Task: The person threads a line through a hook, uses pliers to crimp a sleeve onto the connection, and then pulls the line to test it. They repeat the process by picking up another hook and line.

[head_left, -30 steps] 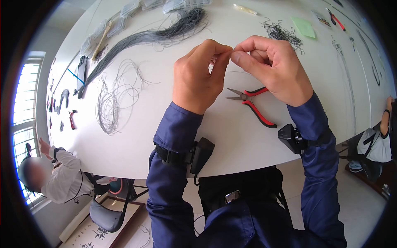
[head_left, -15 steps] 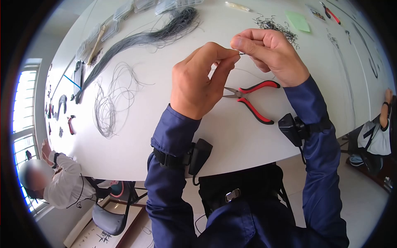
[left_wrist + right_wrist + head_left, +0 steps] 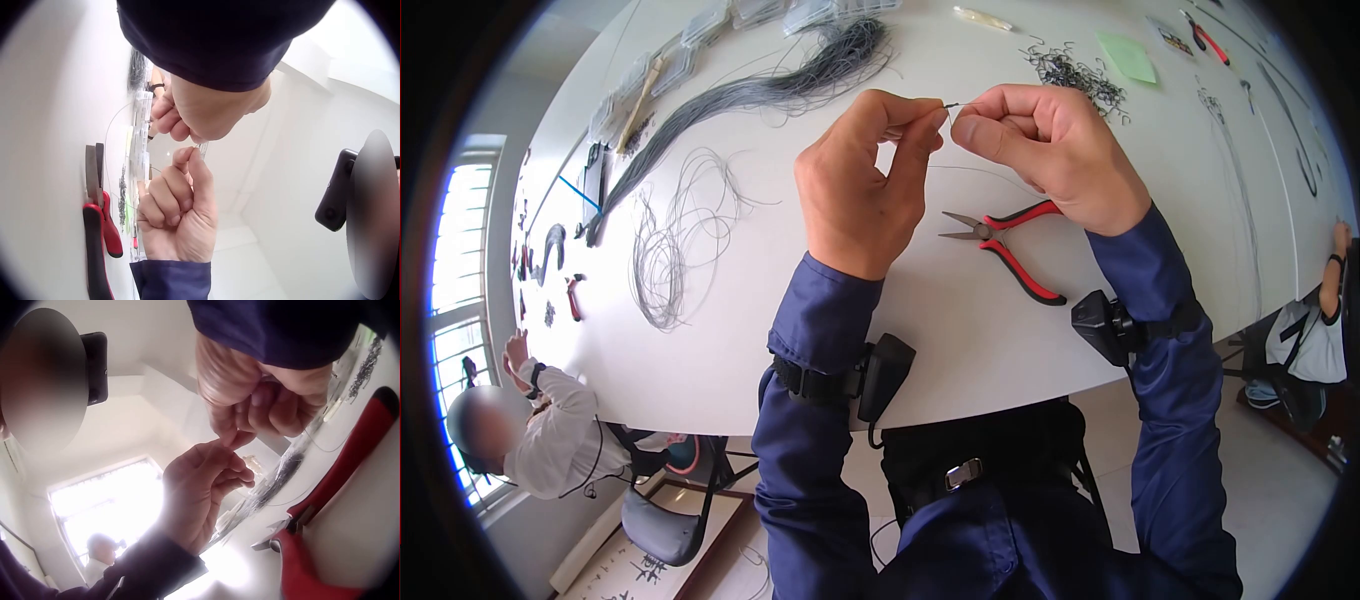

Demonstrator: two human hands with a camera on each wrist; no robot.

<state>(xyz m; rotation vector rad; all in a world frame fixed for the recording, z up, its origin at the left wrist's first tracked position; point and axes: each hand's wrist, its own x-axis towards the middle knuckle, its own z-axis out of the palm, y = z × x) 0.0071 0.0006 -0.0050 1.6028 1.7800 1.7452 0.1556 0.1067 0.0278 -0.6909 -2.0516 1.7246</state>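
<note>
In the head view the left hand (image 3: 865,185) pinches a small dark piece (image 3: 951,105) between thumb and forefinger, its tip showing past them. Close on its right, the right hand (image 3: 1060,150) pinches a thin line by that piece, thumb against forefinger and the other fingers curled in. A thin grey line (image 3: 985,170) arcs over the table below the hands. Red-and-black pliers (image 3: 1030,272) lie under the right hand with their jaws apart. Both wrist views show the fingertips nearly meeting; the small piece is too small to make out there.
A long bundle of grey line (image 3: 740,95) and a loose tangle (image 3: 662,250) lie on the left. Behind the hands are a pile of small dark hooks (image 3: 1080,80), a green paper (image 3: 1128,58) and clear boxes (image 3: 810,14). Two other people sit at the table's sides.
The hands first moved apart slightly, the right one rising, and the dark piece came into view. Since then the left hand has shifted left and the right hand has lowered a little.
</note>
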